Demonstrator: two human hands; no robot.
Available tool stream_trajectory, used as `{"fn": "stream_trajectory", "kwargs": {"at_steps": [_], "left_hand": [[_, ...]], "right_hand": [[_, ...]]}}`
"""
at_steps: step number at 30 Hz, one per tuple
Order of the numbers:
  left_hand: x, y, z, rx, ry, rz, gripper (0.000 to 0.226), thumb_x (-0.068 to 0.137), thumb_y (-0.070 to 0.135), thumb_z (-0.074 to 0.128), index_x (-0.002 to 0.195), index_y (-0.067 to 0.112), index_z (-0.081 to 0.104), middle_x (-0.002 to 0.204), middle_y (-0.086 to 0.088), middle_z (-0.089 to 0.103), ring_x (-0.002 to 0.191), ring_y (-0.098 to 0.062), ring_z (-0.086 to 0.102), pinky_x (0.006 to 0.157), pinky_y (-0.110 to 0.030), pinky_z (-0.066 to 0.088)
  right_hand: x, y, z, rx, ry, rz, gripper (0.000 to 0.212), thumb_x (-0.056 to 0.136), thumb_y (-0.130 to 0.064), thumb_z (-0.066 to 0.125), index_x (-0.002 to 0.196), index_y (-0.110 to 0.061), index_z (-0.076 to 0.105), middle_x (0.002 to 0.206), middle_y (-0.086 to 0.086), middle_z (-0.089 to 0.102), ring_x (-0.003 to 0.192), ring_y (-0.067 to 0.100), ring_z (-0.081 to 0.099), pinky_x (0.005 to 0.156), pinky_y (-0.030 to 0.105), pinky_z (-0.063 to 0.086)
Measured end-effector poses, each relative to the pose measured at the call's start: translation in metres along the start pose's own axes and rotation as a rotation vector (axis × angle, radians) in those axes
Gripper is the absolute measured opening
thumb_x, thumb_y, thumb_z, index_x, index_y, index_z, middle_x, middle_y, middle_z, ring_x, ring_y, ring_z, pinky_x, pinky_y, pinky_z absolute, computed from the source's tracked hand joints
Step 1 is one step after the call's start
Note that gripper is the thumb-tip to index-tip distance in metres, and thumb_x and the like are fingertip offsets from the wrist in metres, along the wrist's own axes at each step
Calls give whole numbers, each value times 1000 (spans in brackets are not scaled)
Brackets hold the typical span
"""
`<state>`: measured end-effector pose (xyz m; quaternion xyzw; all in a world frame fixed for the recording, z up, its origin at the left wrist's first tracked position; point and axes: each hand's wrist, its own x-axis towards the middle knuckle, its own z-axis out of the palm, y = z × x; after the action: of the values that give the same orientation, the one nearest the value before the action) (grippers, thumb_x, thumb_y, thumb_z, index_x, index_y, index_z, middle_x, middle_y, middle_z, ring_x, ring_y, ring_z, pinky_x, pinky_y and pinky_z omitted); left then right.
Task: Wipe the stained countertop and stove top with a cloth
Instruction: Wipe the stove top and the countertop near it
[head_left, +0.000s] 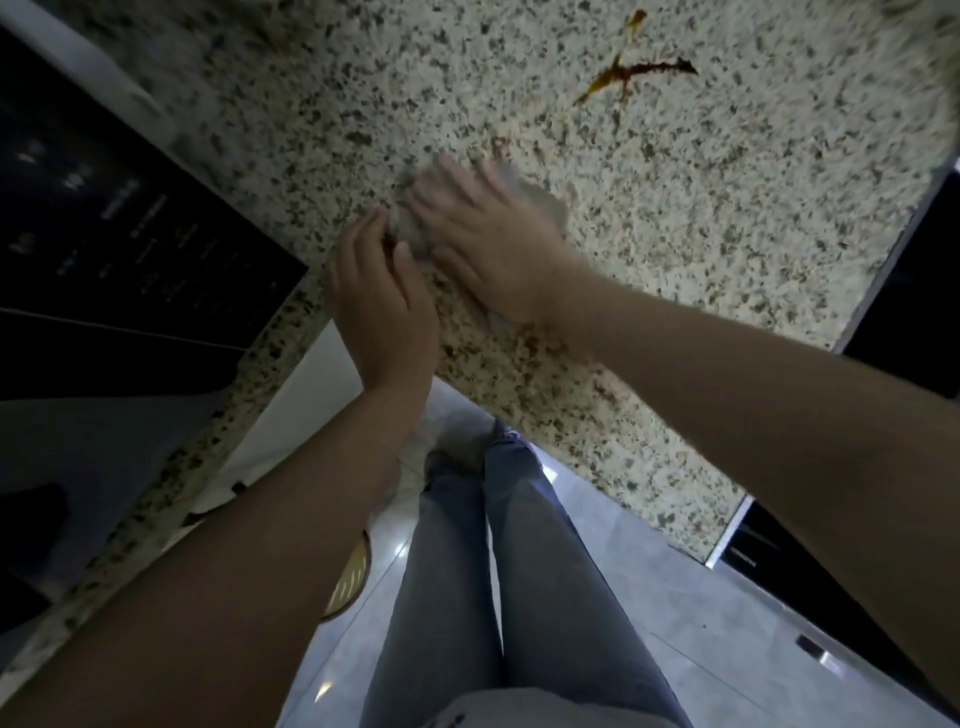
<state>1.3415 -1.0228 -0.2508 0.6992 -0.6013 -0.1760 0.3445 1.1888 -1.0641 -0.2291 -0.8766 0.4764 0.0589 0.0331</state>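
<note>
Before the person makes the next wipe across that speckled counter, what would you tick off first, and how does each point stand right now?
1. Pale grey cloth lies on the speckled granite countertop: ok.
2. Right hand presses flat on the cloth: ok.
3. Left hand grips the cloth's edge: cannot tell, blurred.
4. Brown X-shaped sauce stain wiped away: not ok, it lies untouched beyond the cloth.
5. Reddish-brown smears near the front edge cleaned: not ok.
6. Black glass stove top wiped: cannot tell, too dark.

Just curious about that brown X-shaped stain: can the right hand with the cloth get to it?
Probably yes. Only bare speckled countertop lies between the right hand, pressing the cloth, and the brown stain.
</note>
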Motion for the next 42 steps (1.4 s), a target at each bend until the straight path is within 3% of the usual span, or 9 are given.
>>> {"fn": "stream_trajectory", "kwargs": {"at_steps": [5,8,12,18,26,31,39,41,42], "left_hand": [[-4,-2,9,80,48,33,39,108,26,37,135,7,58,142,-10,55,132,-26,48,111,-27,28],[-3,4,13,105,68,19,38,108,25,38,136,9,57,143,-9,54,133,-27,48,111,-39,34],[2,28,22,118,81,5,41,108,27,35,137,8,57,146,-11,52,136,-29,46,116,-50,31],[8,69,54,86,-29,104,42,107,28,36,139,8,54,149,-8,49,145,-27,37,126,-44,15],[7,95,87,248,-182,133,49,108,34,30,146,9,47,158,-5,40,154,-27,19,128,-43,7],[5,99,87,390,-253,178,54,109,38,30,151,4,39,160,-11,35,155,-32,15,126,-48,14],[9,103,91,466,-308,181,59,107,41,23,150,4,39,161,-16,33,155,-36,12,125,-52,16],[9,103,92,464,-299,185,58,107,39,25,149,3,40,160,-17,35,155,-37,14,125,-52,16],[9,103,93,465,-293,186,57,107,38,26,149,2,41,159,-17,35,154,-37,15,125,-52,16]], "right_hand": [[41,54,-15,63,32,484,63,110,-43,20,165,-17,3,173,6,3,159,30,-5,126,48,-8],[15,17,-11,-59,-19,338,77,100,-44,34,164,-13,6,172,15,6,158,39,2,127,60,5],[-37,10,8,35,40,152,61,109,-43,21,162,-15,26,170,5,23,158,31,14,128,52,12],[-72,100,13,106,66,603,58,112,-43,14,165,-21,7,172,1,5,159,29,-6,129,51,-2],[-89,166,14,220,95,850,62,110,-44,11,165,-16,7,173,4,7,160,27,-2,130,45,0],[-62,223,9,221,123,716,61,111,-43,14,165,-13,15,172,7,14,159,29,5,127,38,-4],[11,291,-5,190,84,577,63,109,-45,13,165,-15,15,172,8,15,159,31,6,129,44,1],[17,273,-9,130,52,581,62,106,-37,40,162,-14,24,168,14,25,155,38,19,125,59,19],[16,251,-14,60,42,576,68,98,-29,60,157,-15,30,161,16,35,146,43,33,112,68,36]]}}
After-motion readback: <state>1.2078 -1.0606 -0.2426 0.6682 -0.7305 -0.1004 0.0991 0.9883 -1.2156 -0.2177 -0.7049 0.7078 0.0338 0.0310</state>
